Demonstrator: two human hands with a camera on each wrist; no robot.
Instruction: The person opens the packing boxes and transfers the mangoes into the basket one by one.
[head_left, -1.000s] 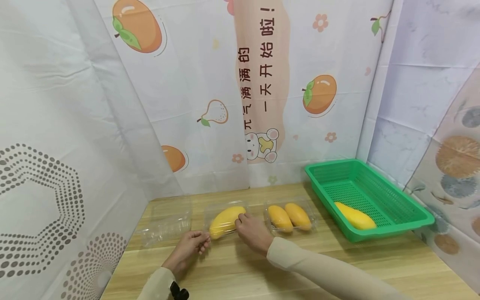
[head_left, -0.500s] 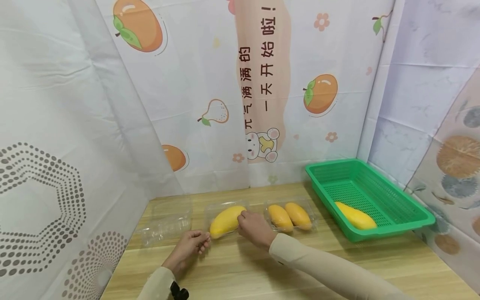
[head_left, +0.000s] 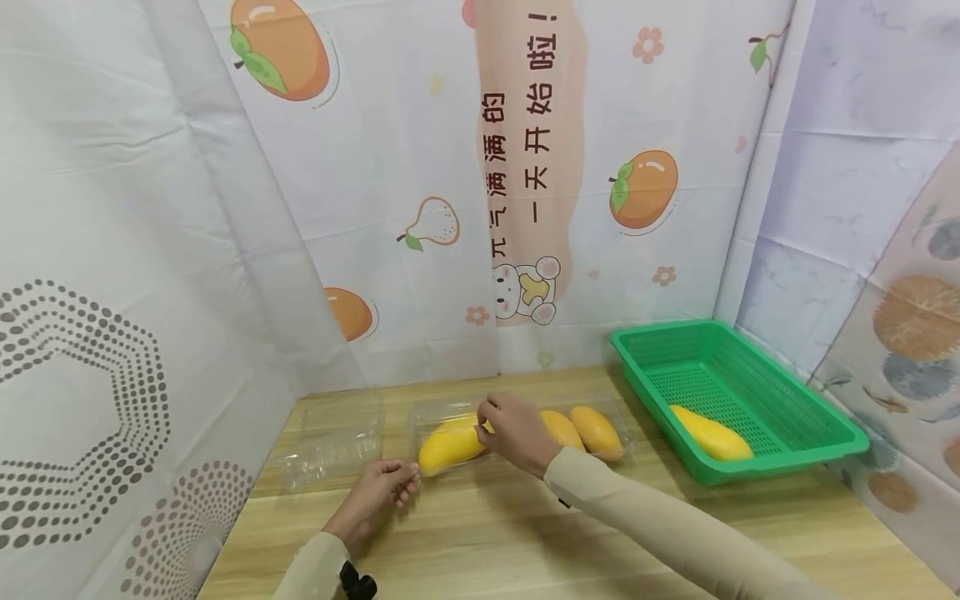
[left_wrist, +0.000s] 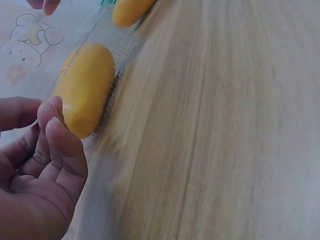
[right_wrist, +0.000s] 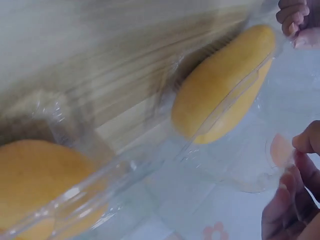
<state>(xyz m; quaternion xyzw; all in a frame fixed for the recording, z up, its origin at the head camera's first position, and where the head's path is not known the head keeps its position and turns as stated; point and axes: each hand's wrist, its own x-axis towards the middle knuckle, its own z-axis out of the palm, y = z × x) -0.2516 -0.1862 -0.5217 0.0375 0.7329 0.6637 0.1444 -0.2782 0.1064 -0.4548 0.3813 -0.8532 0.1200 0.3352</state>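
A yellow mango (head_left: 450, 445) lies in a clear plastic box (head_left: 420, 417) at the middle of the table. My left hand (head_left: 384, 487) is at the box's front left corner; in the left wrist view its thumb and fingertips pinch a thin clear edge. My right hand (head_left: 517, 429) is above the box's right end. Thumb and fingers of the right hand (right_wrist: 295, 192) pinch the clear lid in the right wrist view. That lid slants over the mango (right_wrist: 225, 87). How far it stands open is hard to tell, because the plastic is see-through.
To the right, another clear box holds two mangoes (head_left: 596, 432), one partly behind my right hand. A clear plastic box (head_left: 330, 450) stands at the left with its lid up. A green basket (head_left: 795, 462) with one yellow mango (head_left: 711, 433) is at the right; printed cloth hangs behind.
My right hand has moved up and away from me, from the box's front right corner to above its right end, still pinching clear plastic. The left hand has stayed in place.
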